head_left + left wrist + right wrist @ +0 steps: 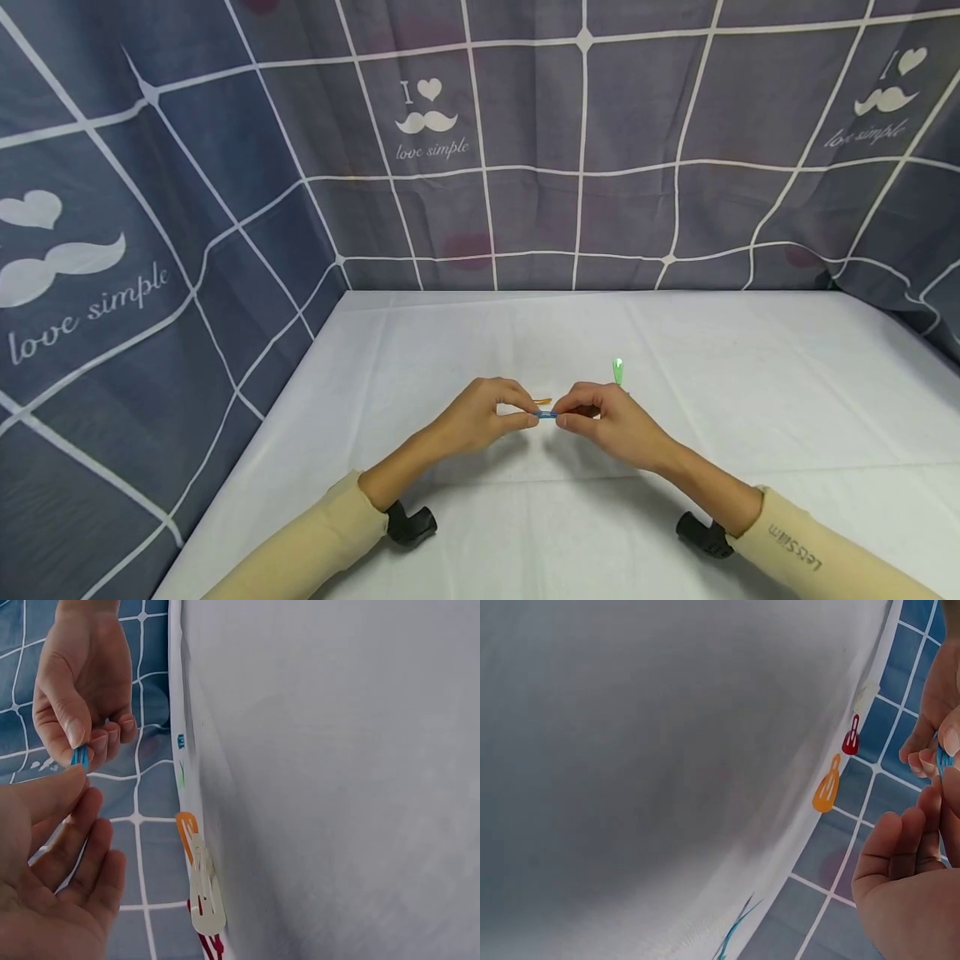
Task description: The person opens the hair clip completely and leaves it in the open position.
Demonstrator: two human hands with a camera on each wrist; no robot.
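Backdrop: dark blue-grey fabric curtain with white grid lines and moustache prints (pixel 534 212), hangs behind and at the sides.
Table: flat surface under white cloth (pixel 720 350), light creases, hand shadows on it.
Sleeves: long beige fabric left sleeve (pixel 315 537) and beige right sleeve with dark lettering (pixel 817 550), bare wrists beyond the cuffs.
Left hand (pixel 487 412): thumb and index pinch one end of the blue clip, only clip thickness between them; other fingers loosely bent, apart from it.
Right hand (pixel 618 425): thumb and index pinch the other end, pads pressed in; remaining fingers curl below, touching unclear.
Wrist gear: black rounded devices, left one (pixel 411 527) and right one (pixel 703 535), at the cuffs.
Cream clip: pale teardrop-shaped slotted hair clip (pixel 208 904), lies on the cloth, overlaps the orange one in the left wrist view.
Orange clip: flat teardrop-shaped slotted hair clip (pixel 827 789), on the cloth; head view shows it just beyond the blue one.
Red clip: dark red slotted hair clip (pixel 851 739), near the orange one.
Green clip: bright green teardrop-shaped clip (pixel 617 370), just beyond right knuckles.
Blue clip: slim blue strip-shaped clip (pixel 547 414), bridges both hands' fingertips; ends covered.
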